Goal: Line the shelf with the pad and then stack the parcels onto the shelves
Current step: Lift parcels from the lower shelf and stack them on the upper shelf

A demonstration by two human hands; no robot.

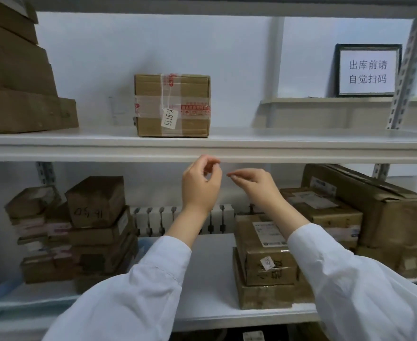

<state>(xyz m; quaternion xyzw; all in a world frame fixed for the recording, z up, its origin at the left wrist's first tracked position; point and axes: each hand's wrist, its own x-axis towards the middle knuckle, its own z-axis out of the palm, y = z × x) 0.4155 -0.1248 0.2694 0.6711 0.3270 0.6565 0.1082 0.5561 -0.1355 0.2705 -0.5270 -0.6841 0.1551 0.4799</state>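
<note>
The upper shelf (325, 153) has a smooth white surface, apparently the pad (288, 137), running its full width. On it stands a taped cardboard parcel (173, 105) with a tag reading K-9115. My left hand (200, 185) is raised just under the shelf's front edge, fingers loosely curled and holding nothing. My right hand (254, 183) hovers beside it, thumb and fingertips pinched together with nothing visible between them. Neither hand touches a parcel.
A leaning stack of brown boxes (18, 82) fills the upper shelf's left end. A framed sign (367, 70) stands at the back right. On the lower shelf (210, 279), parcel stacks sit left (96, 230) and right (264, 257), with larger cartons (374, 207) far right.
</note>
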